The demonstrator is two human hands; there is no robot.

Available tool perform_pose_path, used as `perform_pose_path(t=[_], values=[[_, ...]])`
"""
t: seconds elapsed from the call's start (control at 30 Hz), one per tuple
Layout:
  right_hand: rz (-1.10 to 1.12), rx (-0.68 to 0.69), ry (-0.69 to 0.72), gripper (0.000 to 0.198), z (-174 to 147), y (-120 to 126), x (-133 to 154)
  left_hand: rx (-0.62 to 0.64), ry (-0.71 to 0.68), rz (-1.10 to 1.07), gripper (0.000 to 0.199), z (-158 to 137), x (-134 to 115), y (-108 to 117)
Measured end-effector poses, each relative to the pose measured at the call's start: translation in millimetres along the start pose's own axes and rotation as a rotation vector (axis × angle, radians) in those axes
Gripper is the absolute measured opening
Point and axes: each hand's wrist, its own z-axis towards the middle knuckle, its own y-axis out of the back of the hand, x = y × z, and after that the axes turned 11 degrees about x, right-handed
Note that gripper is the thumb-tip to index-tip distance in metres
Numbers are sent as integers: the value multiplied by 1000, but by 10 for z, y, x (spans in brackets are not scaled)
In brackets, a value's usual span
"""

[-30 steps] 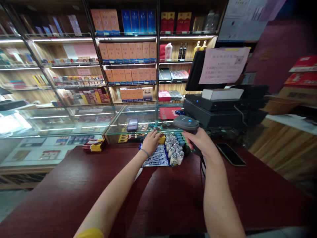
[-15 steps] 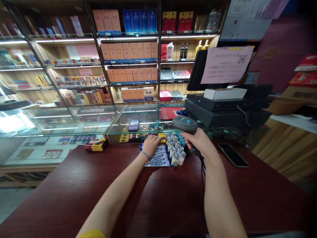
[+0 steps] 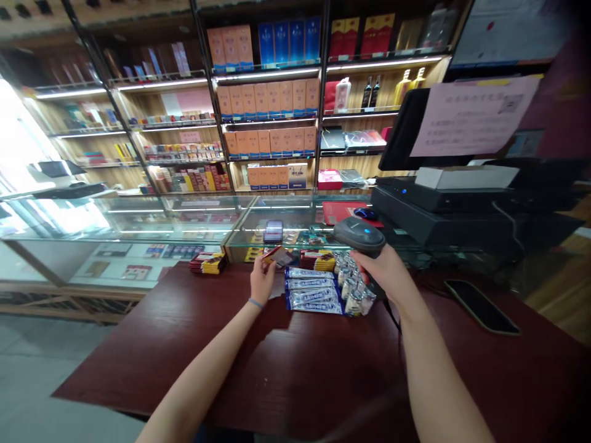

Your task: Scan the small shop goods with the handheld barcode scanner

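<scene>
My left hand [image 3: 262, 284] pinches a small flat packet [image 3: 282, 256] with a red and yellow edge, holding it tilted above the dark red table. My right hand [image 3: 391, 274] is wrapped round the handle of a black barcode scanner [image 3: 357, 234], which has a blue light on top. Between the hands lie several blue and white stick packets [image 3: 314, 294], side by side. Small clear-wrapped jars [image 3: 353, 301] stand right of them, partly behind the scanner. One stack of maroon and yellow packets [image 3: 318, 261] sits behind the blue packets; another stack [image 3: 207, 263] lies to the left.
A glass display case [image 3: 198, 223] borders the far side of the table [image 3: 277, 375]. A phone [image 3: 482, 306] lies at right. Beyond stand a monitor [image 3: 401, 132] with a paper sheet, a mouse [image 3: 364, 213] on a red mat, and stocked shelves [image 3: 272, 117].
My left hand has moved left from the packet stack behind the blue packets and now holds one packet. The scanner stays in my right hand. The view has turned left.
</scene>
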Motion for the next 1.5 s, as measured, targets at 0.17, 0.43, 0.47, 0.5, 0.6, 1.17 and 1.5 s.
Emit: perform_pose_path(t=[0.17,0.43,0.47,0.5,0.6,1.17,1.5], values=[[36,27,-30,25,35,-348,4,-141,234,-353,41,-98,316,313],[-190,229,26,51,11,-1035,-197,-319,393,-682,35,-122,563,510],[-218,274,25,51,-3,-1122,-229,-327,400,-714,32,-119,570,520],[-249,304,14,51,-17,-1202,-258,-336,404,-746,31,-117,571,527],[-353,372,-53,60,-50,-1375,-313,-370,410,-837,29,-122,550,529],[-462,431,-102,54,-39,-1360,-298,-400,418,-925,31,-105,487,531],[-358,364,14,52,-28,-1349,-385,-482,419,-780,36,-91,444,513]])
